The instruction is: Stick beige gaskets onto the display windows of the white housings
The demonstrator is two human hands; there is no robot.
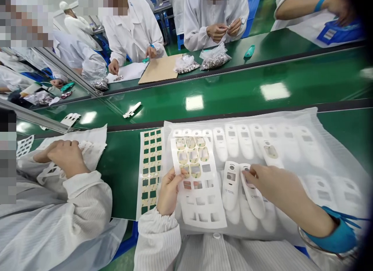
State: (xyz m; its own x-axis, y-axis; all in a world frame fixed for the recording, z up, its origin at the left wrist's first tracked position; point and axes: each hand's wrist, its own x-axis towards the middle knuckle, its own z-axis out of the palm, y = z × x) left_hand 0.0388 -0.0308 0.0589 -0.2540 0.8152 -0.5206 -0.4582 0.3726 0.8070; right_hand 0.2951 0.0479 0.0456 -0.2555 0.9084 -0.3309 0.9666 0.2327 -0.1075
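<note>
My left hand point(169, 190) pinches the left edge of a white sticker sheet point(201, 197) with several clear window labels at its top and empty cut-outs lower down. My right hand point(272, 183) rests its fingertips on a white plastic device shell point(253, 193), pressing near the shell's window. Another white shell point(230, 185) lies just left of it. Both shells sit on a white foam sheet point(329, 146) that covers a row of more shells.
A sheet of green square stickers point(150, 170) lies left of my left hand. A co-worker's hand point(65, 156) at my left works on white sheets. Across the green conveyor belt point(233, 88), people in white coats handle bags of small parts point(214, 57) and cardboard point(159, 69).
</note>
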